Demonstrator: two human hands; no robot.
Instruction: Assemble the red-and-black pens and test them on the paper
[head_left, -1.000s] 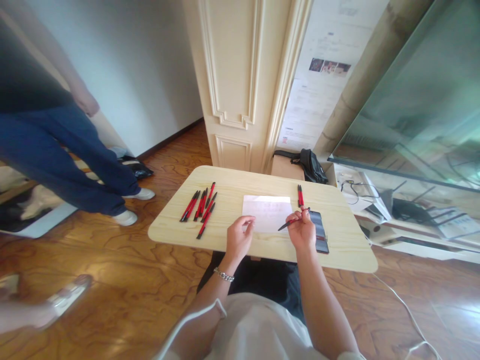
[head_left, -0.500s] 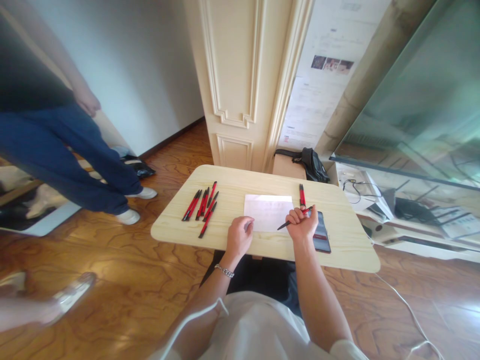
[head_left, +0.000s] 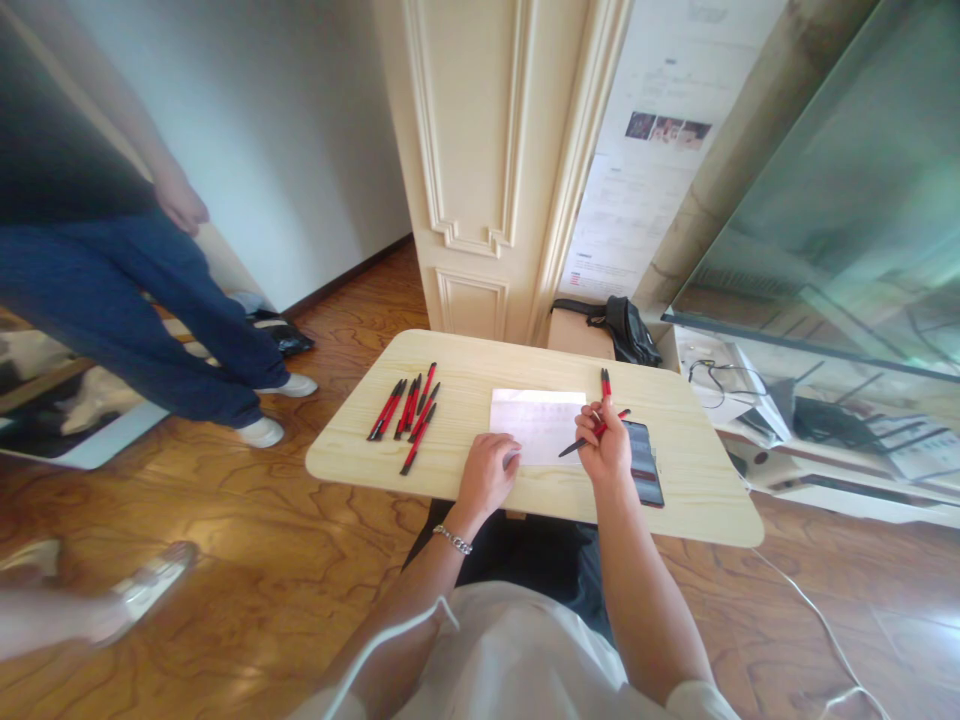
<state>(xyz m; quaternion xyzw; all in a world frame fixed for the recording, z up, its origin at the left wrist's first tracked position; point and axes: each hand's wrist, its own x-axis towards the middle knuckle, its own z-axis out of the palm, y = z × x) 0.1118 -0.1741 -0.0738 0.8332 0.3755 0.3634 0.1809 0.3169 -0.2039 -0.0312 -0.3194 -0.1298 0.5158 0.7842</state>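
My right hand (head_left: 606,447) is closed around a red-and-black pen (head_left: 574,447), its dark tip pointing left over the paper. A white sheet of paper (head_left: 538,415) with faint marks lies in the middle of the table. At its lower left corner rests my left hand (head_left: 491,468), fingers loosely curved, nothing visible in it. Beyond my right hand lie red-and-black pens (head_left: 606,382), partly hidden by it. A dark phone (head_left: 645,465) lies just right of that hand, its screen lit. Several more red-and-black pens (head_left: 405,410) lie on the table's left side.
The light wooden table (head_left: 697,470) has rounded corners. Behind it, a black bag (head_left: 630,330) rests on a box. A person in blue trousers (head_left: 150,310) stands at the left; another foot (head_left: 142,595) shows lower left. A white cable (head_left: 817,620) runs along the floor at right.
My right hand has turned slightly and its fingers have shifted on the pen, which stays over the paper. My left hand has slid a little right and lies flatter on the corner.
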